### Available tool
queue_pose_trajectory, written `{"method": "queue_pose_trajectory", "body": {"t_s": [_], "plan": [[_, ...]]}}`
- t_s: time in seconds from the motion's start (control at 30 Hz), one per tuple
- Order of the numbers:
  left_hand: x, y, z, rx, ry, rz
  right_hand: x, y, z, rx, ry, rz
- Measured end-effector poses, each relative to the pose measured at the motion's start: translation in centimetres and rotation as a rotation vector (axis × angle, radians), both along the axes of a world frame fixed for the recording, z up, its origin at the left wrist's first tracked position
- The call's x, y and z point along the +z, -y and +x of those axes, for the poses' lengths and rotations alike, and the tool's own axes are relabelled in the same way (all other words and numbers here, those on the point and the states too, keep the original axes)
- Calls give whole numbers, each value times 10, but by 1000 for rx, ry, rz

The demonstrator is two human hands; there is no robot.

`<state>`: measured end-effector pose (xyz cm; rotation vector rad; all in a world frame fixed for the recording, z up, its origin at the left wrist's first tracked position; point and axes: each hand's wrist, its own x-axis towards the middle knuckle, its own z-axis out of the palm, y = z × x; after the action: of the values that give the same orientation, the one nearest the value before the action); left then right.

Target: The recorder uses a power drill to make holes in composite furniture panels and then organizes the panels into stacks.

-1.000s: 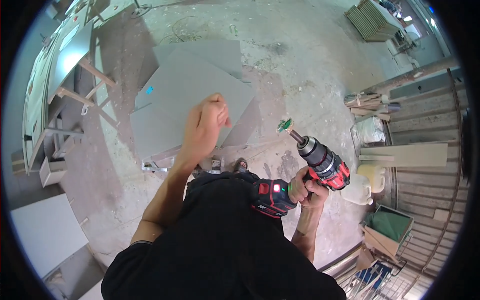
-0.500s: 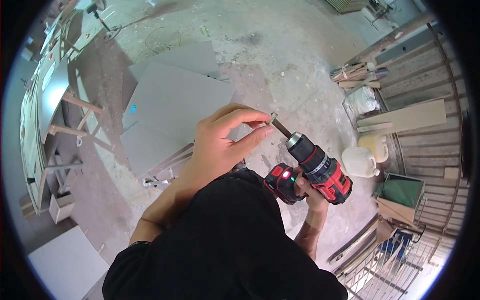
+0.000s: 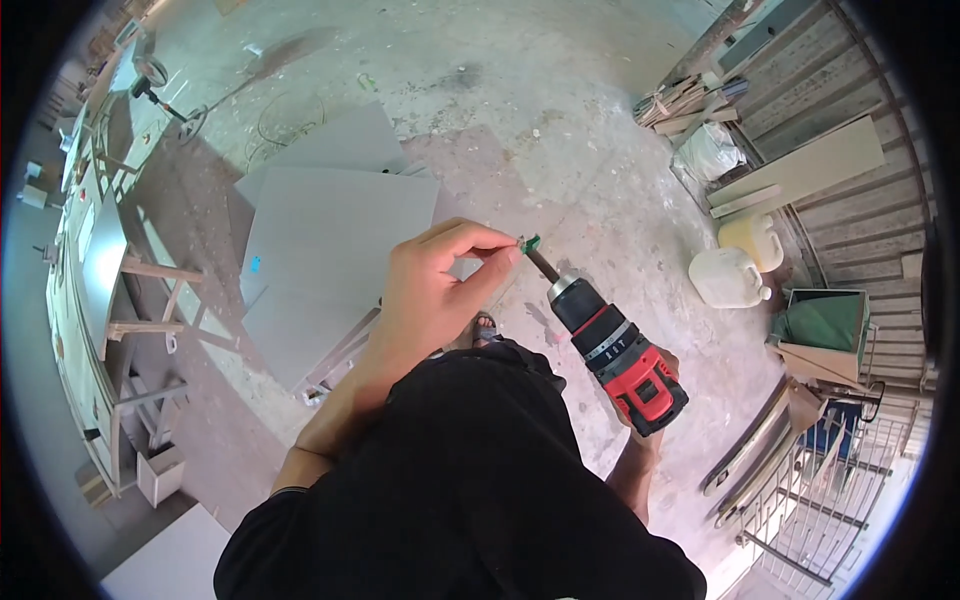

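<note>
A red and black cordless drill (image 3: 625, 355) slants up and left in front of me, with my right hand (image 3: 645, 445) closed on it from beneath. The drill's body hides most of those fingers, its grip and its battery. From the silver chuck sticks a dark bit or socket (image 3: 543, 264). At the bit's tip is a small green and metallic piece (image 3: 530, 243), too small to name. My left hand (image 3: 425, 285) pinches this piece between thumb and forefinger.
Large grey boards (image 3: 340, 230) lie stacked on the floor beyond my left hand. My sandalled foot (image 3: 484, 325) shows below. A white jug (image 3: 728, 278), a yellowish jug (image 3: 752, 243) and a box with green cloth (image 3: 820, 322) stand right. A workbench (image 3: 110, 270) runs along the left.
The drill has turned, so its top faces me and its battery is now hidden. Both hands have shifted slightly left in view. More green shows on the small piece at the bit's tip.
</note>
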<state>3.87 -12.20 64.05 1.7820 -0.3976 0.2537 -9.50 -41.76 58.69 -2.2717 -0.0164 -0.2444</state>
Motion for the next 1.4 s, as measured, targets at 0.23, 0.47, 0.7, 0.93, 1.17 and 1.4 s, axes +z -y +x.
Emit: {"method": "queue_pose_trajectory", "body": {"t_s": [0.23, 0.47, 0.7, 0.93, 1.17, 1.4], "plan": [[-5, 13, 3, 25, -83, 154, 23, -3, 38, 212, 15, 126], [-53, 28, 6, 74, -3, 407, 21, 1, 50, 297, 91, -81], [-124, 39, 12, 96, -341, 324, -4, 2, 60, 391, -7, 0], [-186, 17, 10, 128, -701, -216, -192, 48, 71, 116, -252, -273], [-291, -53, -74, 357, -1209, 57, -505, 106, 62, -63, -962, -554], [-461, -95, -220, 384, -1527, 593, -696, 35, 152, -319, -1021, -298]]}}
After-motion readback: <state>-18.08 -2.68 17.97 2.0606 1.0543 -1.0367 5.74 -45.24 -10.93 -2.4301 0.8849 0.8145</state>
